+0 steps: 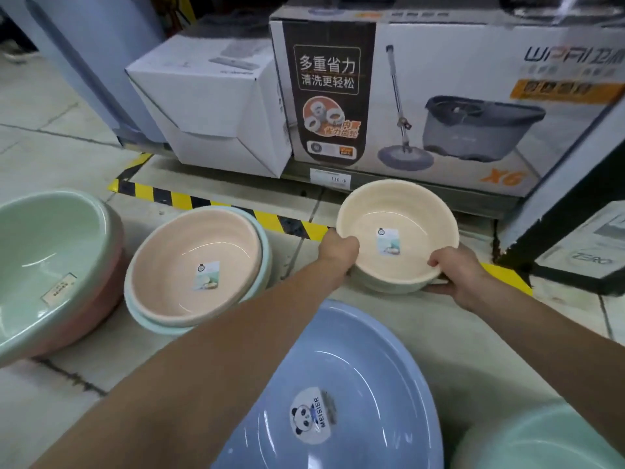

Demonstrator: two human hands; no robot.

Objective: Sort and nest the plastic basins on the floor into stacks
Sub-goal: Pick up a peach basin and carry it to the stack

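Hands on the cream basin [399,231]: left hand [338,247] grips the near-left rim, fingers curled closed over the edge; right hand [460,275] holds the near-right side, fingers [436,260] wrapped over the rim, thumb side underneath. Cream basin is tilted toward the camera, sticker label on its inner floor, and sits nested in a pale green basin [382,286] whose rim shows just below it; can't tell whether the pair is resting on the floor [50,143] or lifted. It's in front of the shelf base, just beyond the yellow-black hazard tape [189,199]. Left of it, apart: pink basin [192,265] nested in a light blue-green basin [148,319], labelled inside. Far left: large green basin [44,252] nested in a larger pink basin [101,299], label on its inner wall. Nearest the camera: blue basin [355,384] with a panda "MEISIER" sticker, under the left forearm. Bottom right corner: mint green basin [534,441], partly cut off. Behind on the low shelf: spin mop box [456,79] and a smaller white carton [216,103] beside it, price tag [333,179] on the shelf edge.
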